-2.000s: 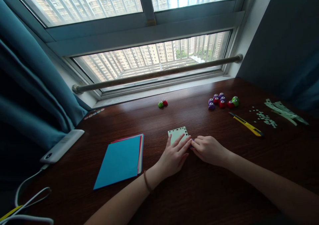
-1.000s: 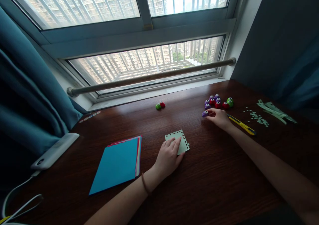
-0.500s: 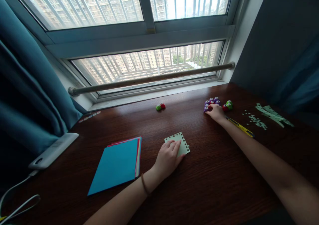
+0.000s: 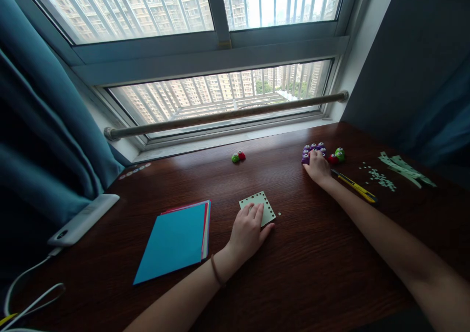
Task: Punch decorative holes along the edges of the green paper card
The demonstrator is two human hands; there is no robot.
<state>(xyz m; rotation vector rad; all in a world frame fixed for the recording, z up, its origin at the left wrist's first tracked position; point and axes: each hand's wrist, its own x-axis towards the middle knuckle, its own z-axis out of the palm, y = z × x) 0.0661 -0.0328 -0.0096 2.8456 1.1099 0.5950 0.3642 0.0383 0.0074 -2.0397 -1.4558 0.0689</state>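
Near the middle of the frame my left hand [image 4: 248,233] lies flat, fingers together, pressing the pale green card [image 4: 257,207] onto the tabletop [image 4: 312,273]; punched shapes already edge two sides, the rest look unpunched. At centre right my right hand [image 4: 316,168] curls over the cluster of small punches [image 4: 316,152]; whether it grips one I cannot tell. Coloured paper [image 4: 176,239] sits lower left, a yellow knife [image 4: 354,186] and green scraps [image 4: 382,177] right, beneath a barred window [image 4: 220,92] with teal curtains [image 4: 40,141].

A: What lies on the dark wooden worktop [image 4: 312,268]?

B: Lower left, a stack of coloured paper [image 4: 175,240]; centre, a pale green card [image 4: 257,206]; upper right, small punches [image 4: 318,152], a yellow knife [image 4: 355,187] and green scraps [image 4: 406,168].

A: And far left?

B: A white device [image 4: 83,219].
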